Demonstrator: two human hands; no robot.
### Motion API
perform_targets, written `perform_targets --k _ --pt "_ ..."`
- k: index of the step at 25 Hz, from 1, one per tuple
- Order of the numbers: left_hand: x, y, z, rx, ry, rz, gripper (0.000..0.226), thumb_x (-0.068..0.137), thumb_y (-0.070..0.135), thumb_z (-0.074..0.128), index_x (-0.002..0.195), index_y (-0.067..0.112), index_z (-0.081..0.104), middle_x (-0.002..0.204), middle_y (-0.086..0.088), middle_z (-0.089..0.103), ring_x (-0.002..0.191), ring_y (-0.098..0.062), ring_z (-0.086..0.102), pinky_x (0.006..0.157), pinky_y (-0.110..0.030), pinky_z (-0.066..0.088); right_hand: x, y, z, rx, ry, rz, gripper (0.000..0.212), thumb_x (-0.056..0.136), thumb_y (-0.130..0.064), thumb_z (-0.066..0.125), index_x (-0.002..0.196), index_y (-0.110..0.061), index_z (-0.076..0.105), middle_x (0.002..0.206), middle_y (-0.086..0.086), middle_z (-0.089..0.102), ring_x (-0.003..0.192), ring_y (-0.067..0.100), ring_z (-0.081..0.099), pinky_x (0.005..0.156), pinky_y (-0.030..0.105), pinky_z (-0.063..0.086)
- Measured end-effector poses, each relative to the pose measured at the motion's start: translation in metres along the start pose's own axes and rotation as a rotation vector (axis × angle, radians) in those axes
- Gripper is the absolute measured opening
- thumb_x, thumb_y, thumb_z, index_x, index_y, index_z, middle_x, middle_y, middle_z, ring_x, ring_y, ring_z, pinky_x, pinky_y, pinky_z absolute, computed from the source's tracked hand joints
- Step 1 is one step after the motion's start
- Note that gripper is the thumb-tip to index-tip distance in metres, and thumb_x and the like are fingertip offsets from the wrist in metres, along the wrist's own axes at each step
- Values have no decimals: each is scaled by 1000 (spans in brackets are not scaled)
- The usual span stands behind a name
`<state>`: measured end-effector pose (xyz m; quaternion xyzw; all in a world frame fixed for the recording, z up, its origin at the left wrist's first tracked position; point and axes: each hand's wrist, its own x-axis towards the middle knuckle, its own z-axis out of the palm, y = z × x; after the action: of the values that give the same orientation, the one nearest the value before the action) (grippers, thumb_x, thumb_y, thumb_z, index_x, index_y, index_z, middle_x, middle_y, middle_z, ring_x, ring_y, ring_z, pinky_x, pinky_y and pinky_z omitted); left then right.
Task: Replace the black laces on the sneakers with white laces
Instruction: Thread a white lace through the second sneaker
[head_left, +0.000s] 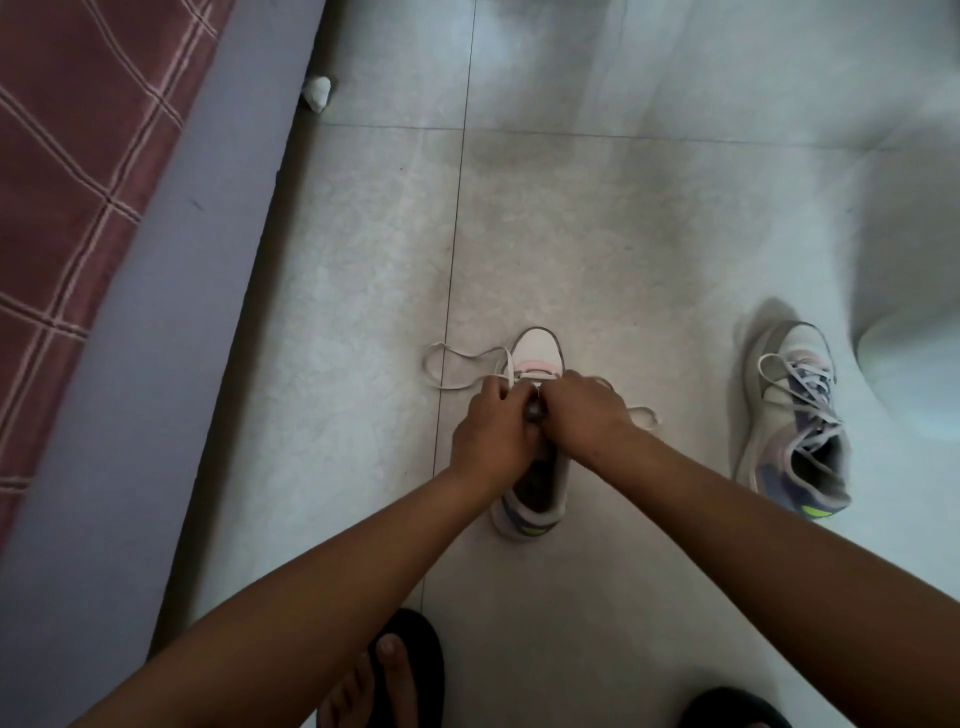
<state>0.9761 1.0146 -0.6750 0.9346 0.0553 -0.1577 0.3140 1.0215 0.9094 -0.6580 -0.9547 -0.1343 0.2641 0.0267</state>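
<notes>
Both hands, left hand (491, 431) and right hand (584, 410), pinch the thin white lace (457, 358) over the pale mesh sneaker (535, 488) on the floor, apparently threading its eyelets

two sneakers (530, 358) (795, 415), two hands (491, 431) (587, 410), two sandals (415, 670) (732, 709)

Glossy tiled floor (597, 234), cloth bedspread (78, 130)

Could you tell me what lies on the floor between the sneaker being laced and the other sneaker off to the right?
In the head view, one loop of white lace trails from the near sneaker; otherwise bare floor tile up to the other sneaker.
</notes>
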Motion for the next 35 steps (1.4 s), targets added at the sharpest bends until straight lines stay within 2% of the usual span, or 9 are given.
perform_targets --k 6,9,13,18,23,26,29,33,35 --pt "13 2 -4 180 -36 11 23 87 29 55 105 19 64 107 -6 50 92 -24 56 65 -30 35 8 0 11 -30 96 1 27 94 -17 45 114 -14 63 119 9 50 110 27 48 84 36 42" --pt "11 -4 -4 -10 69 -25 19 88 23 55 100 19 70 104 -4 60 93 -21 58 68 -30 42 -1 16 24 81 257 -115 26 91 -23 51 108 -18 70 110 7 55 103 27 47 79 34 38" --pt "7 -4 -1 -358 112 -183 16 86 23 64 98 20 74 98 1 71 91 -14 64 79 -34 52 -11 16 35 615 382 -26 17 84 -10 66 98 -9 75 101 15 58 99 30 50 79 20 31" --pt "4 -2 6 -561 179 -255 11 87 20 65 93 14 72 93 -2 69 88 -16 64 82 -36 53 -11 13 39 551 437 -109 14 81 -6 68 92 -6 75 92 16 61 90 33 53 77 23 31" --pt "0 -3 10 -570 126 -202 22 94 24 55 103 14 72 105 -4 64 97 -13 60 88 -29 49 -10 9 42 721 399 -35 16 85 -8 65 97 -8 75 89 11 65 88 24 55 71 16 30" --pt "-13 -4 15 -552 63 -138 33 97 23 49 127 15 58 122 -1 49 115 -14 51 95 -21 41 -12 10 43 820 414 -16 18 84 -6 64 98 -11 75 92 7 69 87 16 55 74 14 33" --pt "-20 -6 17 -425 -36 -45 56 96 22 48 148 21 26 138 -5 34 128 -18 36 109 -31 33 -13 8 45 974 420 1 17 83 -6 65 95 -13 75 89 0 69 84 8 55 80 15 40" --pt "-45 -7 26 -155 -113 -45 99 85 40 59 149 13 -12 155 -6 8 141 -22 16 114 -38 23 -10 -2 46 1114 408 134 10 85 -10 65 91 -13 73 88 -6 63 88 10 58 89 33 47" --pt "-59 -2 36 -9 -180 -85 110 81 49 60 146 11 -19 157 -5 -8 145 -23 3 116 -44 17 -13 -4 44 980 412 116 12 87 -12 63 93 -14 73 95 -3 66 97 17 57 92 35 43"
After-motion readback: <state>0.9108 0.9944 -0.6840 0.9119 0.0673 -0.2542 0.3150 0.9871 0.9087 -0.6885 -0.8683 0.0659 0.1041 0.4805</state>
